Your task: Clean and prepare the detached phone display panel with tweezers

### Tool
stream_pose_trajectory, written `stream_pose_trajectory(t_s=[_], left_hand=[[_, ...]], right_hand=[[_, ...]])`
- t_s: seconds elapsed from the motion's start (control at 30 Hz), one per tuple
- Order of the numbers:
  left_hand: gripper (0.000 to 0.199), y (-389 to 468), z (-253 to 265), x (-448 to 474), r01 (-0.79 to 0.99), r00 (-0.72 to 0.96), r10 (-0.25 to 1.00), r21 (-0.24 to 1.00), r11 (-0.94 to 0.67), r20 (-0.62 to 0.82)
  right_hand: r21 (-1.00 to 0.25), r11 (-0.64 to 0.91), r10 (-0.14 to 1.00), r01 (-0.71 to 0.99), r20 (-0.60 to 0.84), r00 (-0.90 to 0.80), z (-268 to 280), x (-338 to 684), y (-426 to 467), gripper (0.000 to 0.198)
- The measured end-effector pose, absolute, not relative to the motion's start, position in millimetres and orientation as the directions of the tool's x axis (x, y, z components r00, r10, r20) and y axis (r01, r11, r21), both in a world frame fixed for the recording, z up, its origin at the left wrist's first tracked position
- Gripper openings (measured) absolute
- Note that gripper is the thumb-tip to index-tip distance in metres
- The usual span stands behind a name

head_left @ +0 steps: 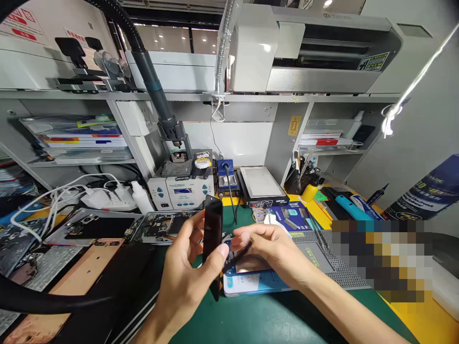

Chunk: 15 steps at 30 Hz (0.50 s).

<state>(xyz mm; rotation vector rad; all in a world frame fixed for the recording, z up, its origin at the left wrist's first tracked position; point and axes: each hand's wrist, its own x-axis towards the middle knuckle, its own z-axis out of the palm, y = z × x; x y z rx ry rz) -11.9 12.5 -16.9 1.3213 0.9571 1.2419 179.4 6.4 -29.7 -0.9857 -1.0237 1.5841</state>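
Holding the dark screen panel [212,239] edge-up, the left hand [186,272] fingers grip firmly; right hand [276,253], at 3 o'clock, pinches a thin tool [239,253] — best kept shallow.

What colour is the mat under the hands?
Dark green mat, clearest in the head view.

I'm looking at a phone repair workshop: a soldering station [181,191] and heating plate [263,184] along the bench's back edge, opened phones [125,227] at its left.
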Motion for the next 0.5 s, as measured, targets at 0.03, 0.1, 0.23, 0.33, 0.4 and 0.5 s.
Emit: stream_pose_trajectory(t_s=[0.03, 0.1, 0.23, 0.33, 0.4, 0.5], left_hand=[[0.062, 12.1, -18.2, -12.5, 0.011, 0.115, 0.973, 0.979, -0.204, 0.201], [0.065, 11.4, -23.2, -13.5, 0.198, 0.1, 0.945, 0.925, -0.326, 0.312], [0.067, 10.1, -33.5, -12.7, 0.444, 0.151, 0.829, 0.712, -0.543, 0.538], [0.068, 8.4, -34.3, -10.2, 0.519, 0.191, 0.749, 0.582, -0.626, 0.634], [0.067, 7.2, -32.6, -8.4, 0.526, 0.201, 0.722, 0.549, -0.65, 0.662], [0.064, 5.7, -30.6, -7.3, 0.533, 0.193, 0.704, 0.53, -0.66, 0.683]], right_hand=[[-0.948, -0.125, 0.982, -0.294, -0.077, -0.17, -27.9, 181.8, 6.4, 0.024], [-0.954, -0.032, 0.992, -0.297, 0.006, -0.125, -25.0, 184.8, 5.6, 0.022], [-0.952, 0.04, 0.99, -0.303, 0.079, -0.116, -20.7, 182.2, 0.3, 0.015], [-0.951, 0.033, 0.988, -0.306, 0.077, -0.134, -18.3, 179.3, -3.7, 0.012], [-0.952, 0.033, 0.987, -0.306, 0.079, -0.137, -16.8, 179.4, -5.3, 0.013], [-0.953, 0.038, 0.984, -0.299, 0.088, -0.155, -15.0, 182.0, -6.1, 0.017]])
